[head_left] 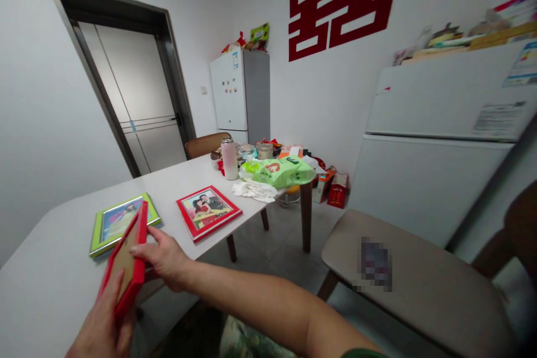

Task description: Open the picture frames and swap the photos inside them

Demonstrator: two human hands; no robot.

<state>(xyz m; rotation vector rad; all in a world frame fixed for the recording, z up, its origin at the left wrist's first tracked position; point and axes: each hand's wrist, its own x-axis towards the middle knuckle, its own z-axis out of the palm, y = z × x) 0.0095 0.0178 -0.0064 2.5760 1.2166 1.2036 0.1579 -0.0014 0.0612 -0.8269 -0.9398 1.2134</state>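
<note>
A red picture frame point(136, 251) is held up and tilted over the near side of the table, its brown backing turned partly towards me. My left hand point(103, 319) grips its lower end, thumb on the backing. My right hand point(163, 257) holds its right side, thumb on the rim and index finger stretched behind it. Behind the held frame a green-framed picture point(154, 212) lies on the white table point(46, 268), partly covered by it. Further right, another red-framed picture point(210, 211) of a couple lies face up.
A pink bottle point(229, 159), a green packet point(281, 172) and a crumpled white cloth point(255, 190) stand or lie at the table's far end, among several small items. To the right is a chair point(403, 257) with a blurred object on its seat.
</note>
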